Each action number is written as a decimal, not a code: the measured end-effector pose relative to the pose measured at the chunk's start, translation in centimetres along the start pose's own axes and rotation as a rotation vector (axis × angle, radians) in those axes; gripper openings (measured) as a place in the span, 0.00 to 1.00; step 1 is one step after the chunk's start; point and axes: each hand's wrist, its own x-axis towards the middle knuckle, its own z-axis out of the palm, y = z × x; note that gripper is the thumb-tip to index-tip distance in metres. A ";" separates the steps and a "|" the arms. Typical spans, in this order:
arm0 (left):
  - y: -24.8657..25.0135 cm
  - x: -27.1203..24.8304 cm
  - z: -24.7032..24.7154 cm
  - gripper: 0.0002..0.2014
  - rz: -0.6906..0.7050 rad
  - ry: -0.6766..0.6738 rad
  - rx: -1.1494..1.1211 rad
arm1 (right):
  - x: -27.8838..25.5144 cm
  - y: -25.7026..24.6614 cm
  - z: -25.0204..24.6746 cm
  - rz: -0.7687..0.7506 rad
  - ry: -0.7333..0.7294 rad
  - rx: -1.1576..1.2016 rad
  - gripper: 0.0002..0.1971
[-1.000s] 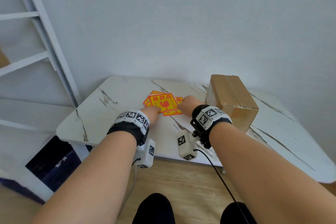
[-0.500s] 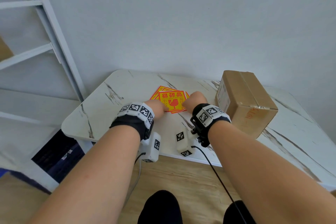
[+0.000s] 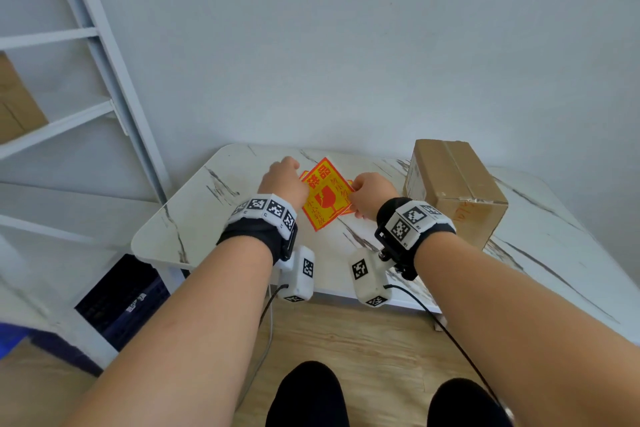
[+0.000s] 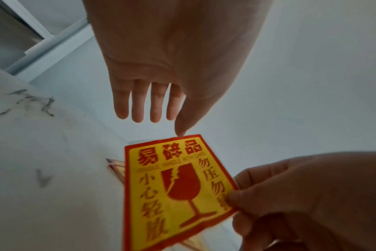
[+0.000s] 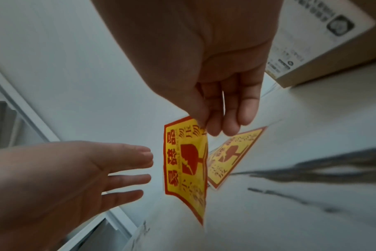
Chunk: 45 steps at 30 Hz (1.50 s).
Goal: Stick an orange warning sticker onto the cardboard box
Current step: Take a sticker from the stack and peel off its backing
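An orange-and-yellow warning sticker (image 3: pixel 325 196) with a broken-glass symbol hangs lifted above the marble table (image 3: pixel 214 218). My right hand (image 3: pixel 362 199) pinches the sticker's right edge between thumb and fingers (image 5: pixel 213 129). In the left wrist view the same sticker (image 4: pixel 176 186) faces the camera. My left hand (image 3: pixel 285 173) is just left of the sticker with its fingers (image 4: pixel 157 110) straight and holding nothing; its thumb tip is at the sticker's top corner. The cardboard box (image 3: pixel 453 187) stands on the table to the right of my right hand, with a white label (image 5: pixel 324 34) on its side.
More stickers (image 5: pixel 232 156) lie flat on the table under the lifted one. A white shelf frame (image 3: pixel 104 80) stands at the left, with a dark crate (image 3: pixel 121 295) on the floor below it. The table meets the wall at the back.
My right hand has lifted one sticker off the pile and turned it. My left hand has let go, opened and moved away to the left.
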 end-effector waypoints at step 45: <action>9.2 -8.8 5.0 0.12 -0.092 -0.305 -0.767 | -9.4 10.3 -7.0 -0.074 0.457 0.085 0.18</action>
